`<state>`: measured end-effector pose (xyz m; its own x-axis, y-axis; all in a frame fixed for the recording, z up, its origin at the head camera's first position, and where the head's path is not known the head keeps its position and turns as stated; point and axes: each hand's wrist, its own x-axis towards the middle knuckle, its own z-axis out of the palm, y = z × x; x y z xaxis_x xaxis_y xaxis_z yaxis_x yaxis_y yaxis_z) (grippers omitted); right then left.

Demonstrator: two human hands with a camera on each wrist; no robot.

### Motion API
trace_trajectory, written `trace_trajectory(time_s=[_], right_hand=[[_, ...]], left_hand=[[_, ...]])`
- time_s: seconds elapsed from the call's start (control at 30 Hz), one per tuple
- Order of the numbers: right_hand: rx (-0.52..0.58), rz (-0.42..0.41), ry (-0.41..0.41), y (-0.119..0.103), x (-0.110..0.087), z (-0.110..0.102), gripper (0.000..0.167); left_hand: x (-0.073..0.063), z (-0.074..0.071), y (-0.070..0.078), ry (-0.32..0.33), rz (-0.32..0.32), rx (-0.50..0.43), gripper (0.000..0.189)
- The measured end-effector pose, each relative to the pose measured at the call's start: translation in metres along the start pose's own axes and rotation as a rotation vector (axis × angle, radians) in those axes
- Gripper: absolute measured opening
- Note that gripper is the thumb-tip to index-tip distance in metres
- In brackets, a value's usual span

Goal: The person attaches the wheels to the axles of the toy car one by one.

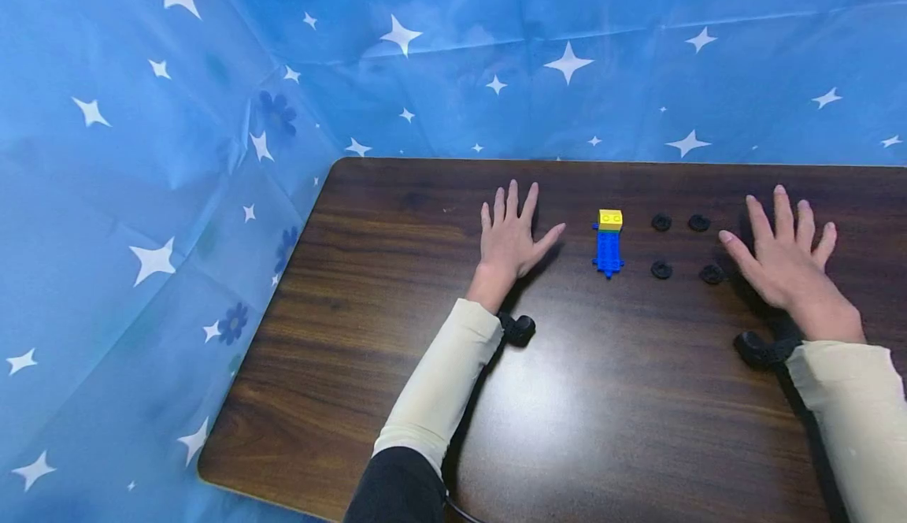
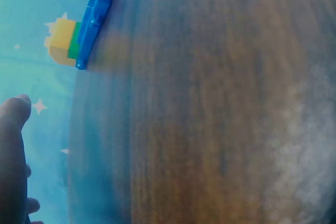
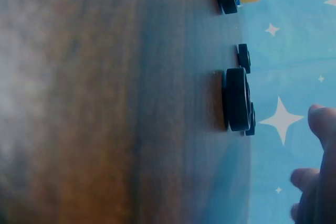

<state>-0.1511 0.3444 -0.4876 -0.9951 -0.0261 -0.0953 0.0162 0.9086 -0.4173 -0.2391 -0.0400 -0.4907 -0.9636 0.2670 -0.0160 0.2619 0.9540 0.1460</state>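
A blue toy car base (image 1: 608,252) lies on the table, with a green piece (image 2: 74,40) and a yellow block (image 1: 610,220) stacked at its far end. To its right several black toy wheels (image 1: 661,270) lie flat, spaced apart in two rows. My left hand (image 1: 509,239), fingers spread and straight, is left of the car base and holds nothing. On the other side of the wheels my right hand (image 1: 786,259) is likewise spread, its thumb close to the nearest wheel (image 3: 237,99). Only part of each hand shows in its own wrist view.
The dark wooden table (image 1: 340,310) has a rounded far left corner and a left edge. A blue cloth (image 1: 460,98) with white stars hangs behind it and along the left. Black wrist cameras (image 1: 520,331) are strapped at both cuffs, and a cable runs beneath the left sleeve.
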Motion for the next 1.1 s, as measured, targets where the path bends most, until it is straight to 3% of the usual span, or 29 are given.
trace_trajectory(time_s=[0.1, 0.33, 0.53, 0.63, 0.73, 0.9, 1.1], right_hand=[[0.004, 0.002, -0.021, 0.002, 0.001, 0.004, 0.088], [-0.001, -0.006, -0.012, 0.005, 0.003, -0.006, 0.085], [0.044, -0.055, 0.143, 0.004, 0.002, 0.001, 0.068], [0.072, -0.063, 0.232, 0.004, -0.001, 0.003, 0.053], [0.086, -0.059, 0.27, 0.003, -0.005, 0.005, 0.043], [0.104, -0.095, 0.193, 0.005, -0.011, 0.004, 0.04], [0.091, -0.18, 0.124, 0.004, -0.014, 0.006, 0.037]], left_hand=[[-0.001, 0.003, -0.001, -0.016, -0.007, 0.006, 0.088], [0.004, -0.007, 0.006, 0.006, 0.004, -0.023, 0.087], [-0.002, -0.002, 0.009, 0.149, 0.021, -0.067, 0.071], [-0.006, 0.002, 0.012, 0.261, 0.055, -0.083, 0.052], [-0.012, 0.004, 0.015, 0.314, 0.085, -0.138, 0.033], [-0.016, 0.004, 0.023, 0.252, 0.094, -0.256, 0.034], [-0.018, 0.006, 0.034, 0.192, 0.08, -0.299, 0.031]])
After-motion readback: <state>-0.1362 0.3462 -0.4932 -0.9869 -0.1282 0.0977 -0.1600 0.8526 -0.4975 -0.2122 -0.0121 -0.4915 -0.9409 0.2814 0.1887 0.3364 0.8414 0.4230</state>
